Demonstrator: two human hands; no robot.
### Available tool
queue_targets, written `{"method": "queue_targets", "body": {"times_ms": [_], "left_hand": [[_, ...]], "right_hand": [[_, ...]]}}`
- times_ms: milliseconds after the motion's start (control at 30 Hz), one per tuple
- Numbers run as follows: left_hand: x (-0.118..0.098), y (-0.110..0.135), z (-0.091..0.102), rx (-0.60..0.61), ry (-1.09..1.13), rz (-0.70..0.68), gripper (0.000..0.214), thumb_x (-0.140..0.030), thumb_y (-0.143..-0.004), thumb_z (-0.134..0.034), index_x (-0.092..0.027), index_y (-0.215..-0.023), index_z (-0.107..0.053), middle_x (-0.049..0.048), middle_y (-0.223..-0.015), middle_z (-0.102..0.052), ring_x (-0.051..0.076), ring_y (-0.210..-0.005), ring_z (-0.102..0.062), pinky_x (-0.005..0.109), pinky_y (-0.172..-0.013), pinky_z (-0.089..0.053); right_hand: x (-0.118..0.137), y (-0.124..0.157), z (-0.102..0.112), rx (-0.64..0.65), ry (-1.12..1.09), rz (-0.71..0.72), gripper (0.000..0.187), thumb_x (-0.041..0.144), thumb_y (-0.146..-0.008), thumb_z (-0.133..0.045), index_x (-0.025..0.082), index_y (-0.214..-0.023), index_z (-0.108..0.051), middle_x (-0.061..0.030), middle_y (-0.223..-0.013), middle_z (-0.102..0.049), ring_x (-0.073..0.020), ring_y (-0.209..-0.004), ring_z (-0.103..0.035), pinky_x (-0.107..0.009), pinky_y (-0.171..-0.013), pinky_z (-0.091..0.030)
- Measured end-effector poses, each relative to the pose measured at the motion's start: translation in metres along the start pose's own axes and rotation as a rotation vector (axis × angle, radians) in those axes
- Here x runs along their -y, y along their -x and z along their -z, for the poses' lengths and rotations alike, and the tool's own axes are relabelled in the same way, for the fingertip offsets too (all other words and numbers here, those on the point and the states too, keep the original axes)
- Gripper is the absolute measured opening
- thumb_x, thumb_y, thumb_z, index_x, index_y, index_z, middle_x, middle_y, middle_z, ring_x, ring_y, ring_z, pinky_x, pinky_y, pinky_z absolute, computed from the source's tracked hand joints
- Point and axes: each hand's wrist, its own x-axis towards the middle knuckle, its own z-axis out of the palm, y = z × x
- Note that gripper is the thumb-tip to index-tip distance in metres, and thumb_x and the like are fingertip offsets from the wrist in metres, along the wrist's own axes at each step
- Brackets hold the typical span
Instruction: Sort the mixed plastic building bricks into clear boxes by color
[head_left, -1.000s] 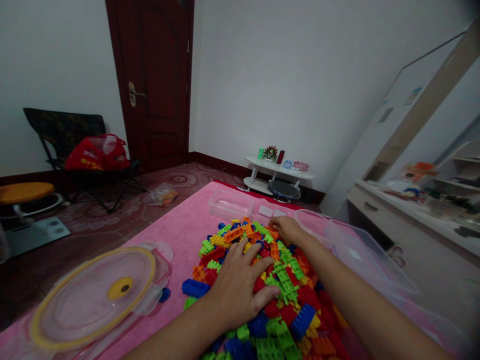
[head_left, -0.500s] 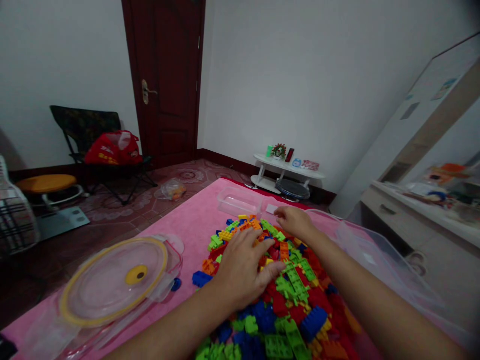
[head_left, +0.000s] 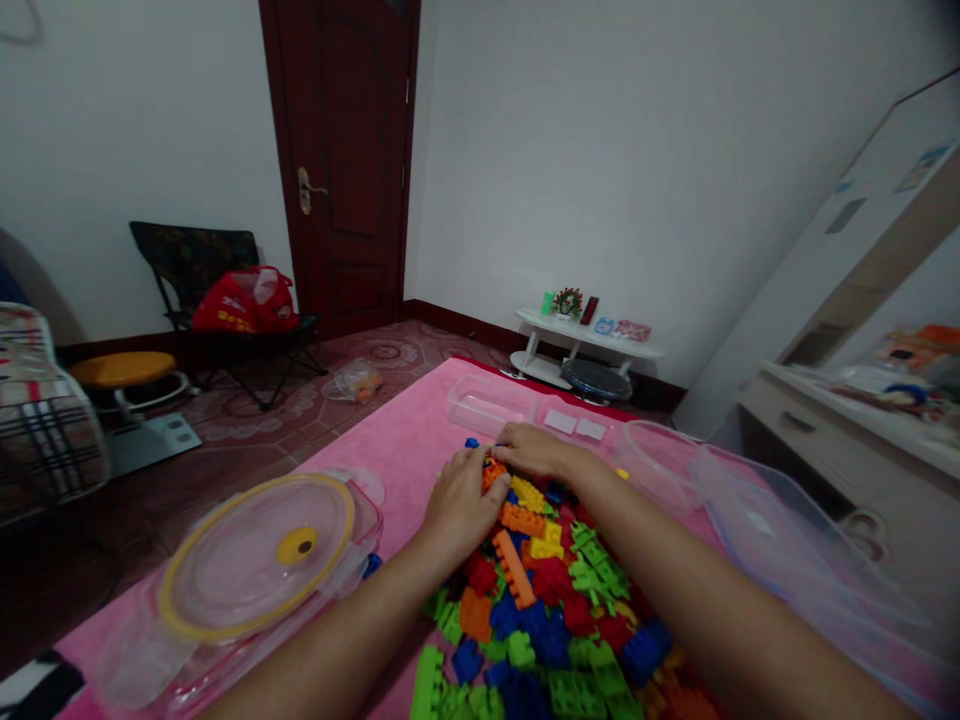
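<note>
A heap of toy building bricks in red, blue, green, yellow and orange lies on a pink cloth. My left hand rests on the heap's far left side, its fingers curved and the thumb held apart. Beside it, my right hand reaches over the far end, palm down with bent fingers. Orange bricks show between the two hands, touched by the fingertips. The hands partly cover the bricks under them, and neither lifts one clear of the heap.
Beyond the hands stands a clear plastic box, with white paper pieces to its right. A round yellow-rimmed lid lies left. Clear containers stand right. A loose blue brick sits near the lid.
My left hand has moved forward to the heap's far end. My right hand has come left, close beside it. Bricks at the far end are now bunched between the hands; the view has turned slightly left.
</note>
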Motion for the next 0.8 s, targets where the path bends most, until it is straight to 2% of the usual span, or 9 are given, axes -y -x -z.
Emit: {"method": "queue_targets", "body": {"times_ms": [100, 200, 433, 567, 633, 700, 800], "left_hand": [[-0.003, 0.003, -0.001, 0.02, 0.006, -0.037, 0.054, -0.045, -0.085, -0.042, -0.018, -0.132, -0.044, 0.0121, -0.132, -0.05, 0.024, -0.122, -0.046, 0.037, -0.102, -0.035], [-0.007, 0.007, -0.002, 0.038, 0.004, -0.118, 0.052, -0.045, -0.087, -0.04, -0.017, -0.13, -0.047, 0.0114, -0.133, -0.05, 0.023, -0.124, -0.044, 0.036, -0.104, -0.033], [-0.011, 0.013, -0.007, 0.046, -0.044, -0.232, 0.049, -0.047, -0.089, -0.036, -0.018, -0.123, -0.054, 0.0102, -0.128, -0.055, 0.022, -0.121, -0.047, 0.034, -0.103, -0.034], [-0.014, 0.01, -0.002, 0.066, -0.057, -0.221, 0.053, -0.051, -0.089, -0.034, -0.019, -0.127, -0.052, 0.0106, -0.132, -0.051, 0.024, -0.126, -0.043, 0.036, -0.105, -0.031], [-0.02, 0.003, 0.003, 0.058, -0.025, -0.209, 0.055, -0.051, -0.089, -0.033, -0.018, -0.129, -0.051, 0.0107, -0.134, -0.05, 0.023, -0.127, -0.041, 0.036, -0.106, -0.03], [-0.026, -0.01, 0.009, 0.059, 0.043, -0.209, 0.055, -0.05, -0.09, -0.033, -0.015, -0.128, -0.052, 0.0109, -0.133, -0.051, 0.023, -0.125, -0.044, 0.034, -0.106, -0.031], [-0.035, -0.042, 0.014, 0.08, 0.095, -0.184, 0.056, -0.05, -0.087, -0.038, -0.014, -0.128, -0.052, 0.0111, -0.131, -0.054, 0.023, -0.12, -0.05, 0.031, -0.1, -0.038]], "right_hand": [[0.002, 0.022, 0.008, 0.023, -0.012, -0.025, 0.035, 0.04, -0.085, -0.046, 0.016, -0.1, -0.068, -0.0086, -0.099, -0.069, -0.0188, -0.088, -0.062, -0.023, -0.074, -0.042], [0.003, 0.052, 0.012, -0.041, -0.003, -0.08, 0.036, 0.04, -0.086, -0.043, 0.015, -0.101, -0.065, -0.0098, -0.101, -0.068, -0.019, -0.087, -0.061, -0.024, -0.072, -0.04], [0.004, 0.122, -0.001, -0.301, 0.073, -0.482, 0.036, 0.045, -0.085, -0.041, 0.019, -0.097, -0.062, -0.0114, -0.097, -0.068, -0.023, -0.086, -0.061, -0.029, -0.067, -0.037], [-0.005, 0.151, -0.013, -0.362, 0.061, -0.628, 0.033, 0.042, -0.083, -0.043, 0.018, -0.087, -0.066, -0.0131, -0.092, -0.068, -0.024, -0.087, -0.062, -0.03, -0.069, -0.039], [-0.012, 0.16, -0.017, -0.384, 0.032, -0.633, 0.028, 0.036, -0.079, -0.049, 0.019, -0.09, -0.067, -0.0125, -0.097, -0.068, -0.0246, -0.091, -0.062, -0.031, -0.073, -0.041], [-0.019, 0.164, -0.019, -0.415, -0.026, -0.616, 0.031, 0.032, -0.074, -0.054, 0.019, -0.098, -0.067, -0.0116, -0.104, -0.067, -0.0247, -0.096, -0.061, -0.031, -0.078, -0.042], [-0.03, 0.167, -0.019, -0.465, -0.139, -0.609, 0.039, 0.024, -0.07, -0.054, 0.02, -0.106, -0.066, -0.0086, -0.109, -0.066, -0.0229, -0.1, -0.061, -0.029, -0.082, -0.044]]}}
